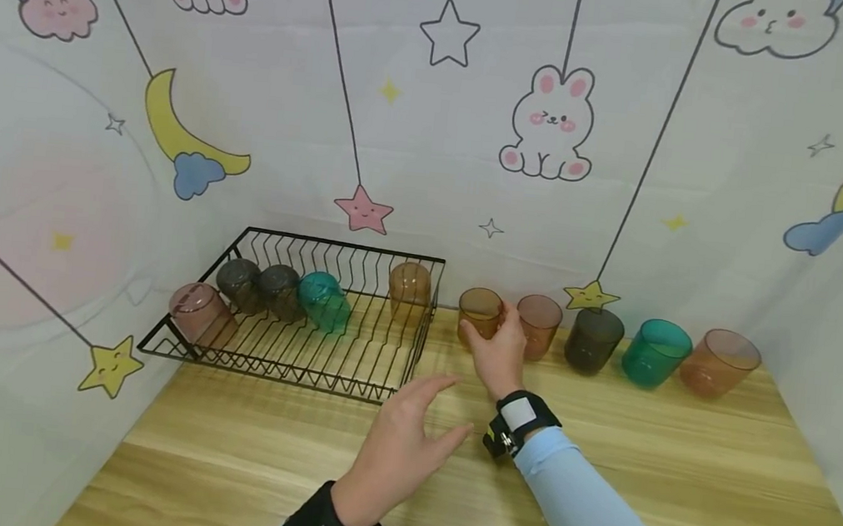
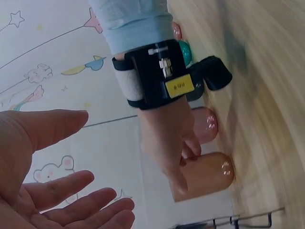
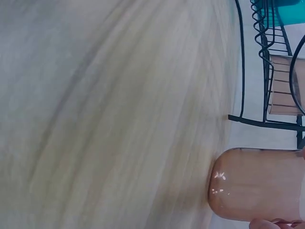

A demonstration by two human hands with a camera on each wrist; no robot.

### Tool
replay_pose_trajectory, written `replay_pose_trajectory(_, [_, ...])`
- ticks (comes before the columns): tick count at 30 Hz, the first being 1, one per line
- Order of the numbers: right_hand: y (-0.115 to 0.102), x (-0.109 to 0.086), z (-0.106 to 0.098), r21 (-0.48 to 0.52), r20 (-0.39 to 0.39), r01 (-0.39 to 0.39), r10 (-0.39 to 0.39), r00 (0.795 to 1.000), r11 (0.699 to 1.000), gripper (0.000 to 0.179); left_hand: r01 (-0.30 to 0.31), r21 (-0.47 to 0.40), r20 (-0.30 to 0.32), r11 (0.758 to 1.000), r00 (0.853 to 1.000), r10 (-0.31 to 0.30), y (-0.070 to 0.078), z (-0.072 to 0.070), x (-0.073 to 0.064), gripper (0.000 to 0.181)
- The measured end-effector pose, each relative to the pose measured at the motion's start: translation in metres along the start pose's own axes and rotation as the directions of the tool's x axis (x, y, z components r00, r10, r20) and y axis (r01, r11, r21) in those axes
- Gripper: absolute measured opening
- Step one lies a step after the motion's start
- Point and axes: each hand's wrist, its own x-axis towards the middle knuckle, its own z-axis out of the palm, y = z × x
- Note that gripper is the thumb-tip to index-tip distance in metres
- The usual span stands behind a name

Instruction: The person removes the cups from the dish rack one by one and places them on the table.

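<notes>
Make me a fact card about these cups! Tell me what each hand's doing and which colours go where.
Right hand: grips an amber cup beside the rack
Left hand: holds nothing, thumb and fingers apart
Black rack: pink cup, two grey cups, teal cup, another amber cup
Wooden table, rightward from the gripped cup: rosy cup, dark grey cup, green-teal cup, peach cup

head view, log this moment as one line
right hand: grips upright amber transparent round cup | left hand: empty | black wire rack: left of cup
</notes>
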Motion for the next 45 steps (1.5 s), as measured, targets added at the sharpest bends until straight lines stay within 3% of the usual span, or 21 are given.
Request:
replay_pose_trajectory(5, [-0.003, -0.003, -0.005, -0.036, 0.043, -0.022, 0.023, 0.999, 0.999, 0.084, -0.003, 0.038, -0.068, 0.999, 0.998, 0.005, -0.01, -0.021, 0.004, 0.052])
replay_pose_trajectory(9, [-0.009, -0.012, -0.018, -0.043, 0.123, -0.042, 0.047, 0.991, 0.998, 0.092, -0.002, 0.093, -0.173, 0.996, 0.985, 0.018, -0.028, -0.051, 0.011, 0.053])
replay_pose_trajectory(13, [-0.016, -0.024, -0.037, -0.043, 0.23, -0.054, 0.062, 0.971, 0.998, 0.095, 0.024, 0.176, -0.302, 0.984, 0.953, 0.03, -0.05, -0.091, 0.017, 0.053])
replay_pose_trajectory(19, [-0.033, -0.047, -0.074, 0.058, 0.351, -0.054, 0.03, 0.936, 0.997, 0.093, 0.13, 0.271, -0.456, 0.954, 0.89, 0.008, -0.083, -0.143, 0.024, 0.065])
replay_pose_trajectory(22, [-0.036, -0.062, -0.092, -0.002, 0.373, 0.007, -0.006, 0.928, 1.0, 0.093, 0.179, 0.311, -0.517, 0.934, 0.856, 0.008, -0.1, -0.159, 0.027, 0.075])
replay_pose_trajectory(24, [-0.038, -0.07, -0.101, -0.069, 0.38, 0.064, -0.033, 0.925, 0.996, 0.091, 0.22, 0.335, -0.531, 0.916, 0.847, -0.01, -0.111, -0.166, 0.028, 0.081])
replay_pose_trajectory(29, [-0.038, -0.085, -0.12, -0.2, 0.375, 0.201, -0.115, 0.92, 0.959, 0.079, 0.331, 0.383, -0.48, 0.862, 0.869, -0.12, -0.138, -0.173, 0.027, 0.091])
replay_pose_trajectory(36, [-0.034, -0.095, -0.136, -0.279, 0.379, 0.356, -0.238, 0.894, 0.892, 0.074, 0.398, 0.454, -0.384, 0.797, 0.895, -0.229, -0.178, -0.186, 0.024, 0.091])
replay_pose_trajectory(41, [-0.034, -0.1, -0.142, -0.311, 0.407, 0.414, -0.274, 0.872, 0.855, 0.074, 0.432, 0.477, -0.324, 0.765, 0.896, -0.304, -0.191, -0.195, 0.027, 0.09])
replay_pose_trajectory(45, [-0.037, -0.102, -0.144, -0.321, 0.454, 0.41, -0.241, 0.858, 0.854, 0.077, 0.447, 0.489, -0.287, 0.749, 0.893, -0.346, -0.198, -0.196, 0.029, 0.09])
